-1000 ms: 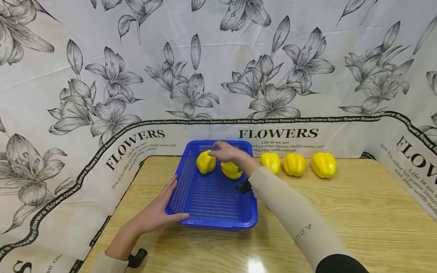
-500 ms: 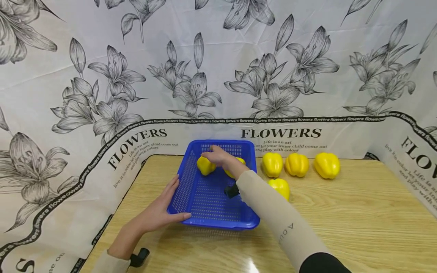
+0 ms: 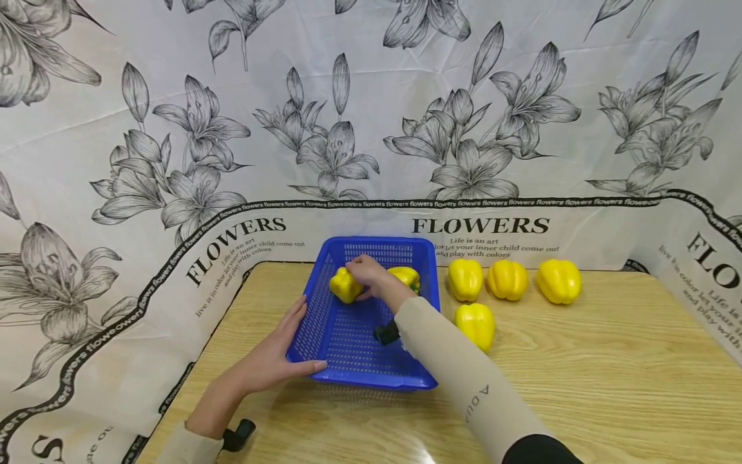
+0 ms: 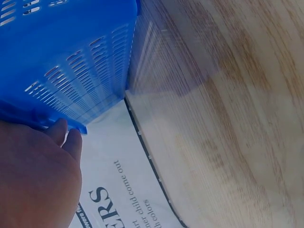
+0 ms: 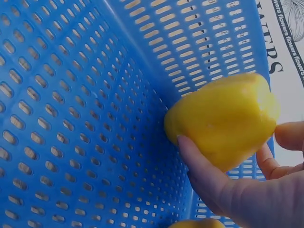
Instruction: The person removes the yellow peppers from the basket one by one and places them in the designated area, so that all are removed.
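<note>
My right hand (image 3: 371, 276) reaches into a blue perforated plastic basket (image 3: 371, 380) and holds a yellow bell pepper (image 3: 344, 285) near the far left corner. In the right wrist view, the thumb and fingers lie around this bell pepper (image 5: 223, 121), close to the basket's slotted wall. A second yellow bell pepper (image 3: 407, 277) lies to the right in the basket, partly behind my right hand. My left hand (image 3: 272, 361) grips the basket's near left corner, thumb on the rim. Its fingertips hook the rim in the left wrist view.
Several more yellow bell peppers stand on the wooden table (image 3: 580, 386) right of the basket: three in a back row, including the rightmost pepper (image 3: 559, 281), and one nearer pepper (image 3: 475, 325). A flower-printed cloth (image 3: 359, 161) rises behind the table.
My right hand has come lower around the left bell pepper, which has shifted slightly left. The forearm has swung left, uncovering the nearer pepper on the table. My left hand keeps its grip.
</note>
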The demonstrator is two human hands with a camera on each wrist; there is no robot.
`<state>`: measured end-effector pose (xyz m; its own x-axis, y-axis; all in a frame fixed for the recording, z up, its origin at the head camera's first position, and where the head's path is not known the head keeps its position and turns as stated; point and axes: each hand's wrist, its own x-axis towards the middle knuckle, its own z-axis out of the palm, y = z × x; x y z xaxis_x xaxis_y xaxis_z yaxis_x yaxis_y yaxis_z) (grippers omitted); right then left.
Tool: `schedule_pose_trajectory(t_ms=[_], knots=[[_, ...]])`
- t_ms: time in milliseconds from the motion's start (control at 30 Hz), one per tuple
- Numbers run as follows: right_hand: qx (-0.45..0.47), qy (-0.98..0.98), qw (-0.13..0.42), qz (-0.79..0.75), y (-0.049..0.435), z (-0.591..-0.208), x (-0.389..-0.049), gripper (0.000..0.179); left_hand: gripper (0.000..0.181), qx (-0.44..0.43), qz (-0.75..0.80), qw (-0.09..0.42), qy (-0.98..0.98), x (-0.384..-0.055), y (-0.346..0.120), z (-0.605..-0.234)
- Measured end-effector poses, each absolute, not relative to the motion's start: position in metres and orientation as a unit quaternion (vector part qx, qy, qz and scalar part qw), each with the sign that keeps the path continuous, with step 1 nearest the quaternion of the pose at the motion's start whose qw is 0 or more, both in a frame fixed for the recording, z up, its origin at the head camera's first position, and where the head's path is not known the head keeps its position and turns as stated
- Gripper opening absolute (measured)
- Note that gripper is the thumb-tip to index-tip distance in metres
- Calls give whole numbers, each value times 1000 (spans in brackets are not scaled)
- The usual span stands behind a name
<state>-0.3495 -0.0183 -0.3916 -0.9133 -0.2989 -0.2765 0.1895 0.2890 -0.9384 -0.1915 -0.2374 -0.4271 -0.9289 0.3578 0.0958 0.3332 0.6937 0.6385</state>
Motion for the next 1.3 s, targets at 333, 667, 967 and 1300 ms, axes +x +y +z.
schedule_pose_trajectory(t_ms=[333, 667, 967, 1300], knots=[[16, 723, 266, -638, -13, -394, -354, 64, 118, 188, 344, 17, 920, -193, -237, -428], [24, 708, 282, -647, -16, -398, -355, 71, 117, 186, 345, 13, 920, -191, -238, -428], [-4, 718, 287, -635, -16, -399, -358, 68, 117, 187, 338, 13, 923, -192, -236, -426], [-53, 700, 287, -652, -11, -396, -362, 79, 118, 184, 347, 18, 919, -191, -235, -426]])
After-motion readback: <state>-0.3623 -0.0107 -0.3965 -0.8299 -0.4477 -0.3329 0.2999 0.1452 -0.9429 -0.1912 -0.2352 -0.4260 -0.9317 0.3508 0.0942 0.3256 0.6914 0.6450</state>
